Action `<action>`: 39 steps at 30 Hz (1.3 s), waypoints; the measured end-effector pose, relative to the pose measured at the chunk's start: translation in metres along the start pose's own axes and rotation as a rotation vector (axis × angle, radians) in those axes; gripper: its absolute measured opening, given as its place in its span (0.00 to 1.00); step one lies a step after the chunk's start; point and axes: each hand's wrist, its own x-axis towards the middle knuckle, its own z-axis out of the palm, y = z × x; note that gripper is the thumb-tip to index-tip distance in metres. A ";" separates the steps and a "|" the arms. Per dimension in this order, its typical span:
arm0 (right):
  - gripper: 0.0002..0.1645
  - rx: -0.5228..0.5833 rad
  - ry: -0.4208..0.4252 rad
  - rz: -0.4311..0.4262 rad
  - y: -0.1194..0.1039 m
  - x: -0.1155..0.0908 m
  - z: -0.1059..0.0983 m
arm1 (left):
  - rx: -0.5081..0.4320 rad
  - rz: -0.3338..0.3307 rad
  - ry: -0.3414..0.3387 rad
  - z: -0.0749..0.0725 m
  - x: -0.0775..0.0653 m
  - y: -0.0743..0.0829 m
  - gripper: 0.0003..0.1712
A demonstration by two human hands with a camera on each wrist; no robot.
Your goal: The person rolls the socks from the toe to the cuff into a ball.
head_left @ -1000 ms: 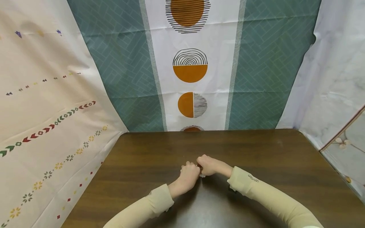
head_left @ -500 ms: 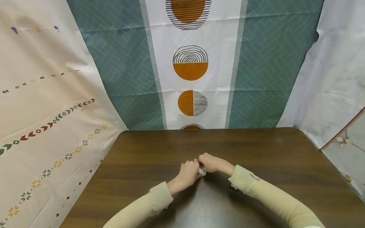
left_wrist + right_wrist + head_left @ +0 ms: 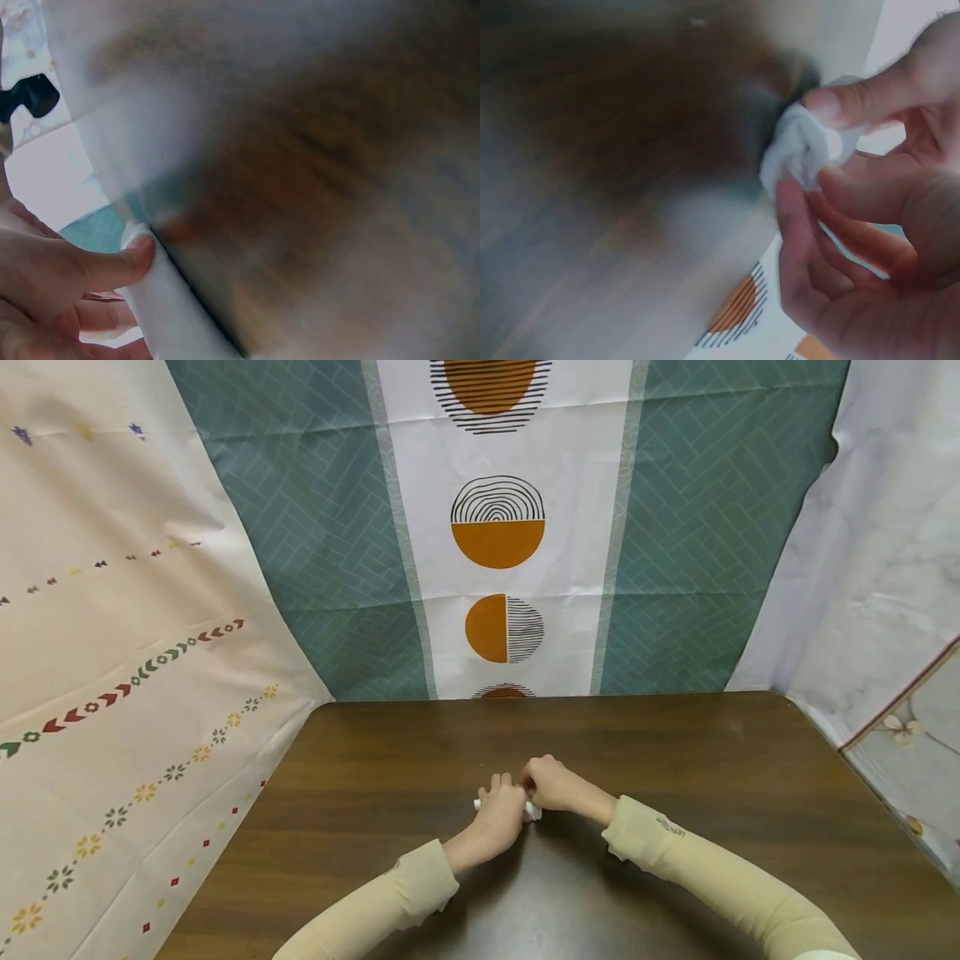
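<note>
Both hands meet over the middle of the table around a rolled white cloth (image 3: 533, 811). The left hand (image 3: 498, 821) grips the roll, and an end of it pokes out at that hand's far left side. In the left wrist view, the thumb of the left hand (image 3: 67, 270) lies along the white cloth (image 3: 176, 307) with fingers behind it. The right hand (image 3: 557, 785) is at the roll's right end. Seen from the right wrist, the right hand (image 3: 855, 292) pinches the coiled end of the cloth (image 3: 799, 146) between thumb and fingertips, beside the left thumb.
A dark brown wooden table (image 3: 390, 743) spreads under the hands. Behind it hangs a green and white curtain (image 3: 337, 568) with orange circles. A cream patterned cloth (image 3: 112, 693) hangs at left, a marbled white one (image 3: 885, 568) at right.
The left hand's fingers have lifted and spread a little, showing the roll's left end. The right hand has shifted slightly, and more white cloth shows between the hands. The head view has tilted a bit.
</note>
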 end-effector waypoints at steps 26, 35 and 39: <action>0.11 -0.285 -0.073 -0.233 -0.003 -0.008 0.003 | -0.444 0.024 -0.250 -0.010 0.021 -0.033 0.21; 0.13 -0.235 -0.098 -0.197 0.000 -0.008 0.004 | -0.499 0.057 -0.264 -0.013 0.020 -0.038 0.20; 0.20 -0.131 -0.076 -0.156 0.001 -0.007 0.002 | -0.565 0.064 -0.280 -0.012 0.021 -0.040 0.20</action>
